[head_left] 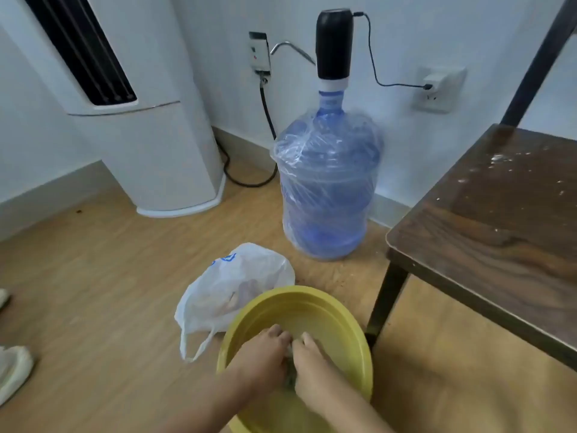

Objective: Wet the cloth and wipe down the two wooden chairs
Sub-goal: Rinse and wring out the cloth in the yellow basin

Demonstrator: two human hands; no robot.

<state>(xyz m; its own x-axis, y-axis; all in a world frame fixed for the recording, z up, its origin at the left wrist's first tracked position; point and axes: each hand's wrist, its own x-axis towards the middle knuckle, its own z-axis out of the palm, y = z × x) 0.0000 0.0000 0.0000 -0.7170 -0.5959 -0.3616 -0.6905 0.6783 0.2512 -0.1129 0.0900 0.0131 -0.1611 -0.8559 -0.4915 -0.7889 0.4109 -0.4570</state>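
Both hands are down in the yellow basin (327, 310) on the floor. L hand (262, 354) & R hand (312, 367) are clenched on the cloth (289, 350), which is squeezed between them, only a small pale part showing. Wooden chair (499, 220) stands just to the right.

The head camera is looking forward and steeply down, sitting close above a yellow basin (312, 303) on the floor. It is facing a white wall (437, 35), seemingly from a crouch.
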